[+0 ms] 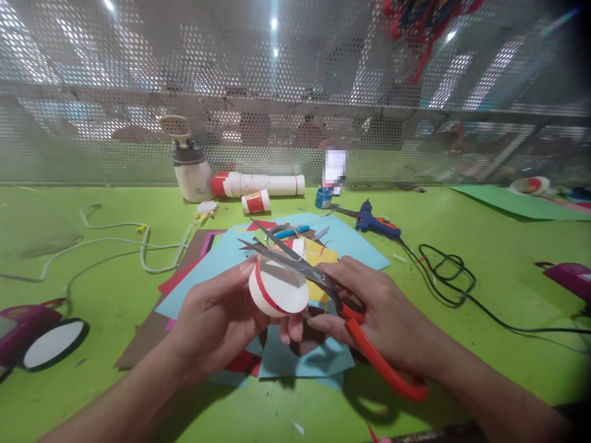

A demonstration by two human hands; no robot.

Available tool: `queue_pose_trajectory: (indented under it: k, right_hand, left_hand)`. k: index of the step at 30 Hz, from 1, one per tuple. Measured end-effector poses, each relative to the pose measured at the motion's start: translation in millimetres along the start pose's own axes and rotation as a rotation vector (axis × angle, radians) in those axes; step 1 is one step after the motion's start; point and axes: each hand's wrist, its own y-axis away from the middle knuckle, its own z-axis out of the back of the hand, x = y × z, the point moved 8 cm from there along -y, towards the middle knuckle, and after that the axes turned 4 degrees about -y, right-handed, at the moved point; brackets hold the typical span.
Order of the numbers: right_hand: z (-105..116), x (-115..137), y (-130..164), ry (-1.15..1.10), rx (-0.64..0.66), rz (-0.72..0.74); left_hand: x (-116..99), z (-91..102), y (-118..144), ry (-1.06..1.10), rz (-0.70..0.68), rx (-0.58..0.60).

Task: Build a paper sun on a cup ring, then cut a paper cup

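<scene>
My left hand (217, 314) is closed around a short white paper cup piece (282, 289) with a red band, tilted so its flat round face shows. In my right hand (373, 307) is a pair of scissors (318, 277) with orange-red handles. The blades are parted and point to the upper left, crossing over the upper edge of the cup piece; whether they touch it I cannot tell. Beneath both hands lie sheets of light blue paper (307, 363), with yellow paper (323, 252) and brown paper (148, 338) among them.
A glue gun (376, 223) with a black cord lies right of the papers. Behind them are stacked paper cups (263, 184), a single cup (256, 202), a spray bottle (190, 169) and a blue jar (324, 198). A pale cable (148, 246) runs left. Green paper (517, 203) lies back right.
</scene>
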Motion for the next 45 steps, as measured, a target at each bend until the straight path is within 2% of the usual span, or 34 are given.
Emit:
queue_pose_trajectory:
  k: [34,37,45]
  right_hand:
    - [1,2,-1,0.008,-0.007,0.014]
    - [0,-1,-3,0.025,-0.006,-0.02]
    - [-6,-16,-8,0.082,-0.046,-0.103]
  left_hand:
    - [7,2.5,-1,0.055,0.075,-0.051]
    - [6,4.9,-1,0.021,0.083,-0.1]
    - [1,22.5,-5,-0.026,0.064,-0.329]
